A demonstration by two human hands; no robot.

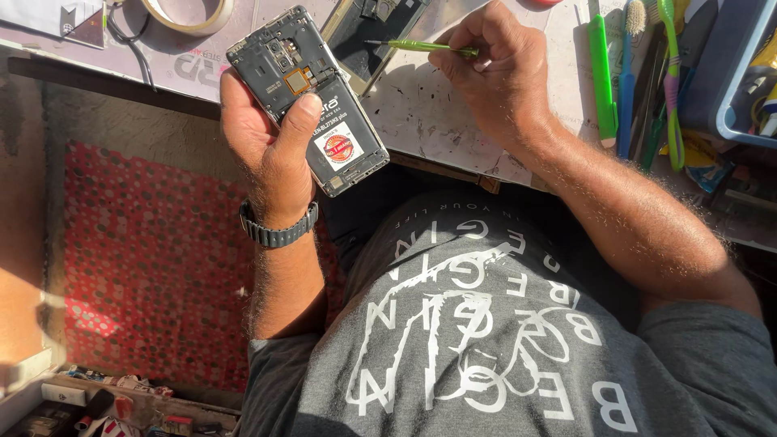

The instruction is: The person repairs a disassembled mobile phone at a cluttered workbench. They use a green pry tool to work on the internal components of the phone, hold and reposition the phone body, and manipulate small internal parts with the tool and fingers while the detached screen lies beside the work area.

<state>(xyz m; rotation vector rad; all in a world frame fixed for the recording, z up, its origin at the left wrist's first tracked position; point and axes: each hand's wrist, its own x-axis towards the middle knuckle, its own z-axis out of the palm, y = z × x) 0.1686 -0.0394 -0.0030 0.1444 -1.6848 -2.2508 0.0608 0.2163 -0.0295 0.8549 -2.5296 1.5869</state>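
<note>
My left hand [271, 142] grips an opened smartphone [303, 93] with its back cover off. The grey inner frame, camera module and battery with a round red sticker are showing, and my thumb rests across the battery. A dark watch sits on that wrist. My right hand [498, 69] is over the worktable, fingers closed on a thin green screwdriver [417, 46]. Its tip points left toward a black phone part [372, 28] lying on the table beyond the phone.
The pale, stained worktable [429, 113] carries a roll of tape [190, 16] at top left, and green and blue toothbrushes and tools [635, 73] at right beside a blue tray [740, 77]. Red patterned floor [154, 259] lies below left, with small clutter at bottom left.
</note>
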